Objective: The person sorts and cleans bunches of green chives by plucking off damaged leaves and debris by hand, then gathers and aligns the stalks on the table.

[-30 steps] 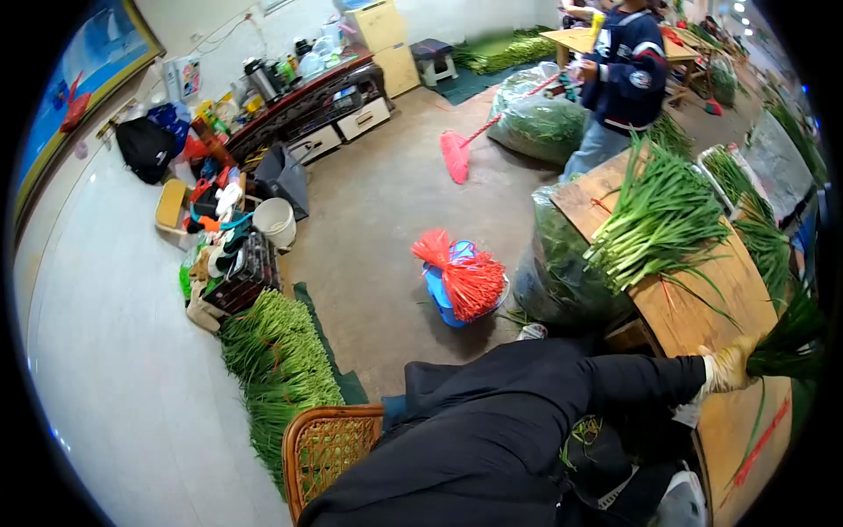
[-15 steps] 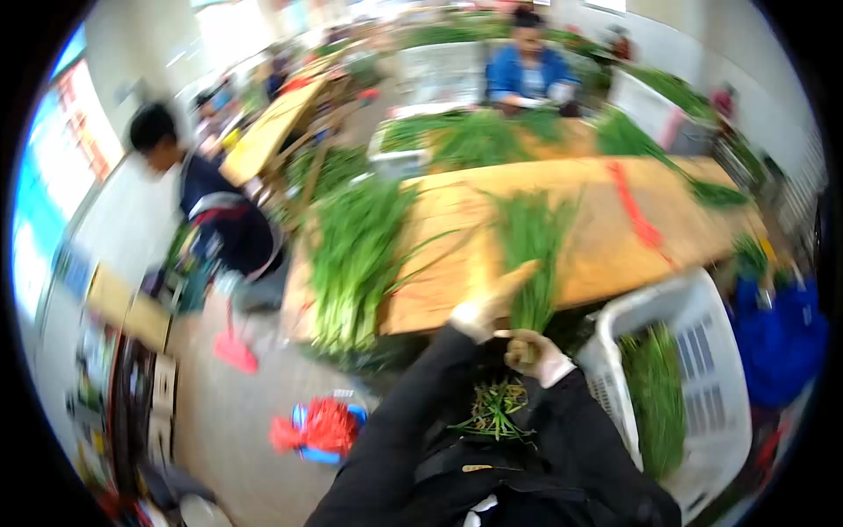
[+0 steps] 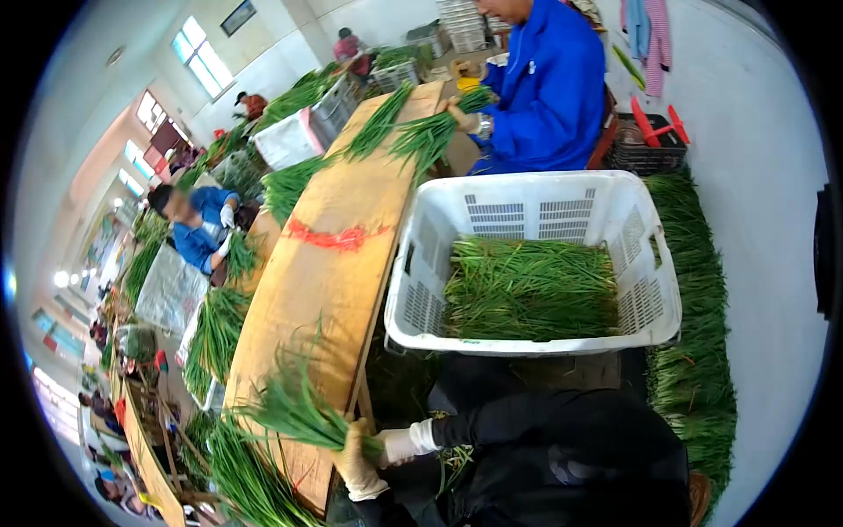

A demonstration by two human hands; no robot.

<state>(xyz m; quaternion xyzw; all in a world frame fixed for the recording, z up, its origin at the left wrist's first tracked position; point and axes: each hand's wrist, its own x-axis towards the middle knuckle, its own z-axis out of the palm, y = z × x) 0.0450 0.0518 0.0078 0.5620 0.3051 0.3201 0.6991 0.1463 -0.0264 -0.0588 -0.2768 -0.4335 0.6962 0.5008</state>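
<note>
A bunch of green chives (image 3: 303,407) lies slanted over the near edge of the wooden table (image 3: 325,233), its leaf tips pointing away. My left hand (image 3: 356,463), in a pale glove, is wrapped round the stalks near their cut end. Beside it, my right hand (image 3: 399,446), also gloved, is at the stem end of the same bunch; its fingers are partly hidden behind the stalks. Close to my left hand, a larger pile of chives (image 3: 255,479) rests at the table's near end. Loose trimmings (image 3: 454,461) lie below my hands.
A white plastic crate (image 3: 536,347) holding chives stands to my right. Red ties (image 3: 329,235) lie across the table. A co-worker in a blue jacket (image 3: 553,88) handles chives at the far end, another person (image 3: 200,230) sits opposite. Chives line the right wall (image 3: 689,351).
My view has swung to the right, bringing the crate and the blue-jacketed co-worker close. My left hand, earlier extended beside the bunch, has closed round it. My right hand stays at the stem end.
</note>
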